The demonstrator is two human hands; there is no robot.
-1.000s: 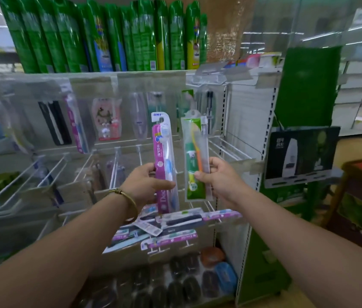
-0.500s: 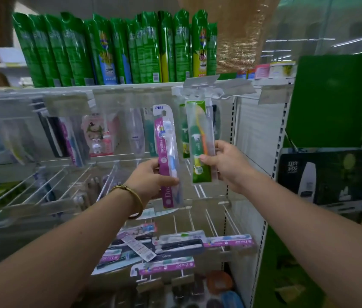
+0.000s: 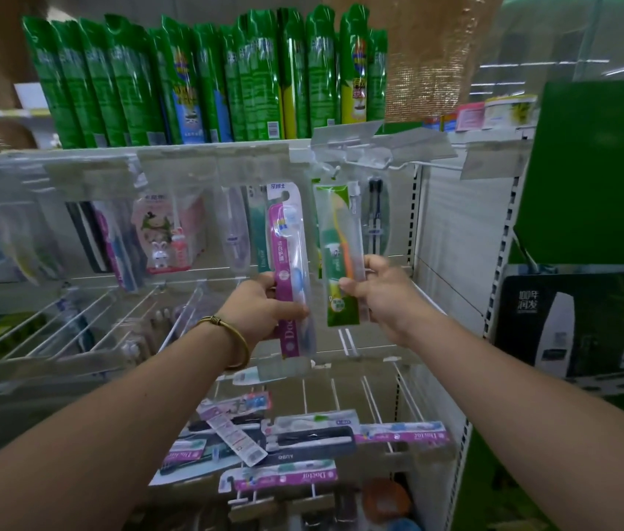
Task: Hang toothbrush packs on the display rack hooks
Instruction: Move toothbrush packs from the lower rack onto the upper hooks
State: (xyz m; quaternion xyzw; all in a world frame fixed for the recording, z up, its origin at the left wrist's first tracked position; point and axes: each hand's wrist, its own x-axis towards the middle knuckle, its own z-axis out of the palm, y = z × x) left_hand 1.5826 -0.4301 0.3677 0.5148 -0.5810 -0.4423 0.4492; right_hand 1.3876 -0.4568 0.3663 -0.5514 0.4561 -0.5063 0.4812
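- Head view. Landmark = green toothbrush pack, held upright in front of display rack.
- R hand pinches the green pack's lower part, thumb in front, fingers curled behind. Orange brush and green tube inside. Small label at bottom, too small to read.
- Pack top sits right at the tip of a wire hook under a clear price flap. Can't tell if the hole is on the hook.
- L of green pack, just beside, not touching: pink toothbrush pack, gripped low by L hand, fingers wrapped round it. Chinese chars on header and down the pink strip; "Doc…" shows below the thumb, rest hidden.
- Gold bangle on L wrist.
- Behind green pack, to its R: hung pack w/ two black brushes.
- Far L of it: hung pack w/ bunny picture.
- Above it: row of green spray cans on top shelf, print blurred.
- Below it: loose packs on wire shelf, one reads "Doctor" upside down.
- Far R of it: black box, "100" + Chinese chars.
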